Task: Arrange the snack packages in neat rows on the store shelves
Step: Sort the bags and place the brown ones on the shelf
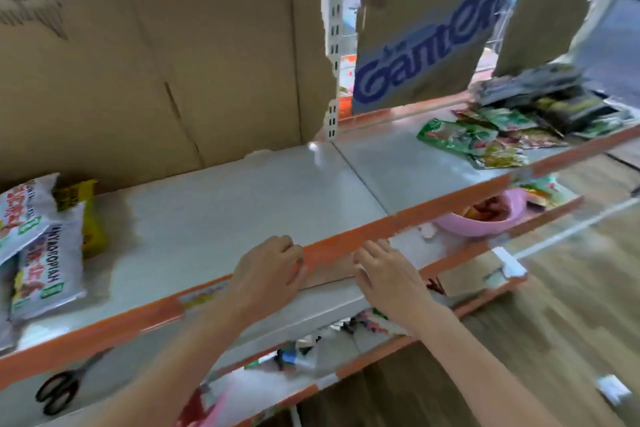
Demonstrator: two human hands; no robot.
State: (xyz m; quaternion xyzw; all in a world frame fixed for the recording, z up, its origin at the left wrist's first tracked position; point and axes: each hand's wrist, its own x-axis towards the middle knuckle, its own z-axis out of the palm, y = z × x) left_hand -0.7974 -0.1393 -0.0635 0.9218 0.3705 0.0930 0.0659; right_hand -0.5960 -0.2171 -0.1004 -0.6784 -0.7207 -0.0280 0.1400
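Observation:
White snack packages [45, 253] with red print lie in a loose overlapping heap at the left end of the grey top shelf [242, 211], with a yellow package [83, 215] behind them. Green snack packages [478, 142] and dark ones [540, 94] are piled untidily at the shelf's right end. My left hand [270, 274] is at the shelf's orange front edge, fingers curled, thumb against a flat brown piece [329, 276] on the shelf below. My right hand [384, 274] touches the other end of that piece with fingers stretched out. The picture is blurred.
Torn cardboard [173, 62] backs the top shelf, and a cardboard panel with blue lettering [426, 55] stands at the right. On the lower shelves are a pink bowl [485, 222], black scissors [59, 388] and more packages [374, 322]. Wooden floor [571, 322] lies to the right.

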